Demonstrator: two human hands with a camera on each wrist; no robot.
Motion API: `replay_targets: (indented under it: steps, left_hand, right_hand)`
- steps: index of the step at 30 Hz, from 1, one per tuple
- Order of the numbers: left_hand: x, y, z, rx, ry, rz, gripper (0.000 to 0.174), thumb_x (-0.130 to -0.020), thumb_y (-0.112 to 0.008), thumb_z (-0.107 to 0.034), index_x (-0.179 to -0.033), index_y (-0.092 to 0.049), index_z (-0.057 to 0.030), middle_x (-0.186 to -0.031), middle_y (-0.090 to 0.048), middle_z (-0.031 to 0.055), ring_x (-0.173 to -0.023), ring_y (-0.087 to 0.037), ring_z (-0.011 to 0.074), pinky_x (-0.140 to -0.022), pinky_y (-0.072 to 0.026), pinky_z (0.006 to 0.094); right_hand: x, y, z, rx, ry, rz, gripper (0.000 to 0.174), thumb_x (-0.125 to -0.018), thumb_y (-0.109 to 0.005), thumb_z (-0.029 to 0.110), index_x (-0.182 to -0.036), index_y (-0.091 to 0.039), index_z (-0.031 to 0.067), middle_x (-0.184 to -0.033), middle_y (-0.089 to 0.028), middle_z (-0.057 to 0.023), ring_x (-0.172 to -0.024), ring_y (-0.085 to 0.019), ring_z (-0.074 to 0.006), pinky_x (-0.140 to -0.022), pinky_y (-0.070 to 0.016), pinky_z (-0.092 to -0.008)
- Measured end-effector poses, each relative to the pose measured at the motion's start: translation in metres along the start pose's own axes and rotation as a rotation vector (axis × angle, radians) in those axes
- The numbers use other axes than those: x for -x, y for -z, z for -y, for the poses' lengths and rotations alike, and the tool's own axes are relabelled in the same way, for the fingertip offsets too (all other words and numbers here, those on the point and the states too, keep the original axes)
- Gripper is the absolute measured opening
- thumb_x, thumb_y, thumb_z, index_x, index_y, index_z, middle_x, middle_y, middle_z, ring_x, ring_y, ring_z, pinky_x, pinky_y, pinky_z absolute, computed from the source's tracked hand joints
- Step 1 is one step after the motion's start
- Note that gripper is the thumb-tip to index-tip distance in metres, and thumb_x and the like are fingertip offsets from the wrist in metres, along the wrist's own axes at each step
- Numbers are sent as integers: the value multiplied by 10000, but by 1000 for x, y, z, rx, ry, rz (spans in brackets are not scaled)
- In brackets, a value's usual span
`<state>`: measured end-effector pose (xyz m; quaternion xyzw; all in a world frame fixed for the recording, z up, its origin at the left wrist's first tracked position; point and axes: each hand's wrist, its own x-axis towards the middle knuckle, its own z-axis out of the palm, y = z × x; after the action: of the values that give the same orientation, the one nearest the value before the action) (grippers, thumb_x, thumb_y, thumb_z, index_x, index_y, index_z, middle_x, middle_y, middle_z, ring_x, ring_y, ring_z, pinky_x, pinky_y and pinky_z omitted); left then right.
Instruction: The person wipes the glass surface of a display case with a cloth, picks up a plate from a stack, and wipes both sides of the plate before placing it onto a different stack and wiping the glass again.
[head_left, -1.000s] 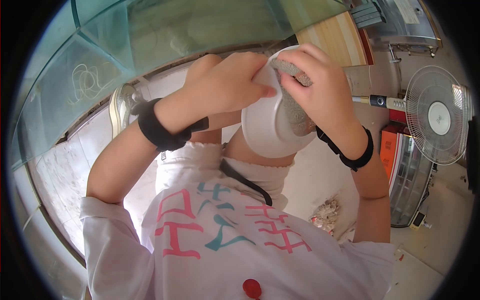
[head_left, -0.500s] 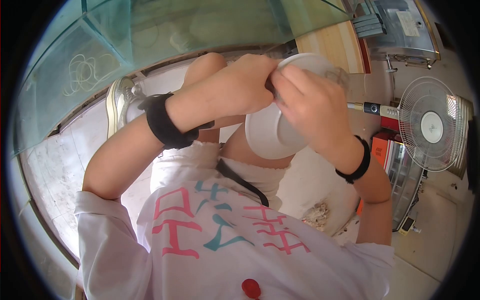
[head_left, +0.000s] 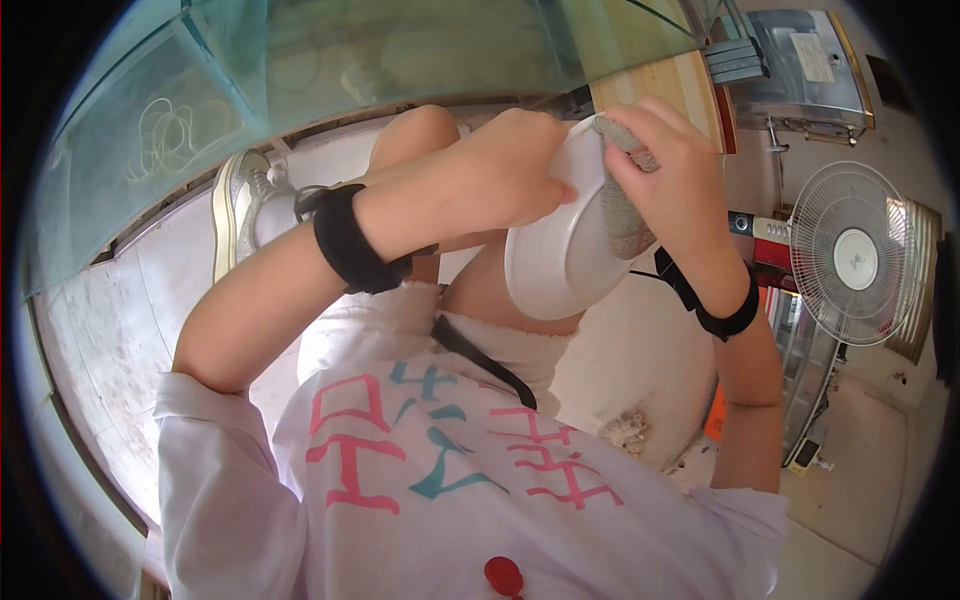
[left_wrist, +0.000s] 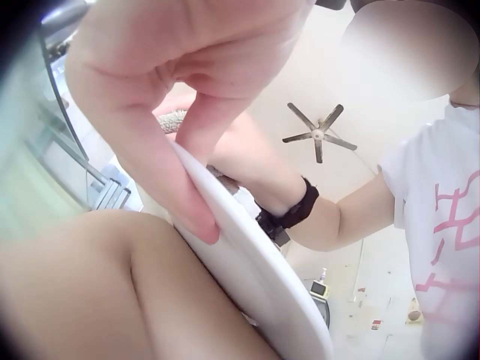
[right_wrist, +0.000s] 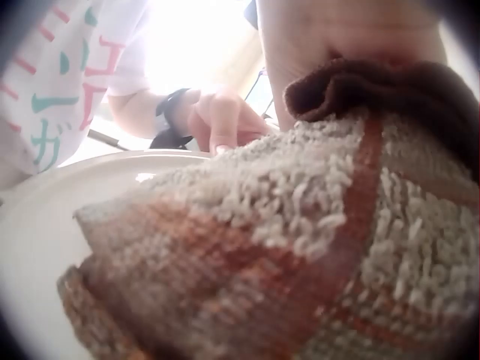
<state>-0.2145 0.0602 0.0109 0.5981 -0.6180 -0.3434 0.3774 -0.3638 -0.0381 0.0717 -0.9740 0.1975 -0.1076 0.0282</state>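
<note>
A white plate or shallow bowl (head_left: 560, 245) is held tilted above the person's thigh. The left hand (head_left: 490, 170) pinches its rim between thumb and fingers, which the left wrist view shows closely on the white plate (left_wrist: 247, 262). My right hand (head_left: 675, 180) grips a folded grey cloth (head_left: 625, 205) against the plate's inner side. In the right wrist view the looped grey cloth (right_wrist: 300, 195) with reddish-brown stripes fills much of the picture, and the plate's rim (right_wrist: 150, 155) shows behind it.
A glass panel (head_left: 400, 50) runs along the far side, beside a wooden board (head_left: 670, 95). At the right stand a white fan (head_left: 855, 255) and a metal appliance (head_left: 805, 75). Some debris (head_left: 628, 430) lies on the floor below.
The right hand moved inward to the left hand half a second ago, then back out to the right with the cloth. The plate has shifted slightly right with the left hand.
</note>
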Motion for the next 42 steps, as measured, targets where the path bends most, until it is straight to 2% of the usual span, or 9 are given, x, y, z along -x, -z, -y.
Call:
replay_targets:
  steps: [5, 10, 16, 21, 27, 33, 35, 36, 42]
  left_hand:
    - [0, -2, 5, 29, -25, 4, 279, -752, -650, -298, -927, -638, -81, -837, -654, 137, -816, -607, 344, -715, -463, 416]
    - [1, 2, -2, -13, 23, 18, 279, -748, -653, -302, -926, -641, -88, -826, -655, 134, -806, -610, 339, -712, -464, 414]
    - [-1, 0, 2, -55, 19, 32, 307, -741, -662, -320, -949, -643, -95, -828, -661, 124, -791, -615, 330, -702, -464, 402]
    - [-5, -5, 20, 76, -40, 20, 337, -743, -667, -329, -992, -646, -102, -848, -670, 118, -802, -620, 319, -706, -469, 387]
    - [-10, 6, 30, 226, 15, 168, 421, -768, -687, -358, -1093, -629, -97, -879, -675, 115, -822, -635, 253, -764, -468, 334]
    - [-37, 18, 59, 384, -74, 466, 493, -795, -670, -460, -1001, -616, -16, -910, -661, 108, -820, -633, 191, -753, -497, 295]
    - [-45, 36, 70, 626, 111, 533, 487, -815, -647, -487, -908, -614, -10, -866, -655, 102, -793, -640, 180, -728, -509, 272]
    - [-50, 51, 76, 559, 94, 517, 226, -904, -543, -228, -1001, -575, -27, -915, -637, 70, -815, -624, 140, -769, -494, 280]
    - [-57, 101, 122, 245, 76, 181, 110, -862, -529, -88, -905, -586, -4, -834, -633, 72, -748, -613, 157, -726, -485, 278]
  right_hand:
    - [3, -2, 22, 0, 95, 74, 230, -669, -660, 82, -896, -622, 73, -829, -576, -61, -711, -585, -284, -604, -474, -363]
    - [-5, 2, -20, -113, -153, -26, 213, -678, -662, 91, -888, -632, 74, -831, -582, -74, -745, -586, -283, -636, -473, -366]
    - [2, -4, 14, -101, -5, 62, 230, -704, -662, 98, -930, -642, 62, -852, -606, -83, -768, -603, -287, -660, -482, -348]
    - [6, -5, -28, -182, -196, -35, 217, -730, -672, 105, -927, -628, 25, -873, -620, -116, -789, -607, -293, -692, -484, -324]
    - [26, -3, -48, -325, -298, -140, 255, -766, -696, 146, -946, -603, -10, -926, -629, -115, -825, -606, -246, -742, -472, -309]
    - [35, -6, -60, -700, -598, -4, 344, -803, -701, 194, -1080, -566, 41, -969, -621, -80, -887, -588, -155, -778, -463, -283]
    - [32, -8, -61, -718, -587, 16, 375, -810, -699, 205, -1116, -554, 45, -979, -621, -81, -896, -584, -140, -785, -462, -275]
    - [31, -6, -58, -748, -621, 20, 386, -808, -700, 209, -1121, -561, 30, -992, -626, -86, -903, -588, -140, -795, -461, -270]
    - [32, -9, -67, -792, -674, 58, 397, -800, -704, 199, -1123, -588, -1, -1016, -641, -95, -920, -597, -140, -823, -456, -260]
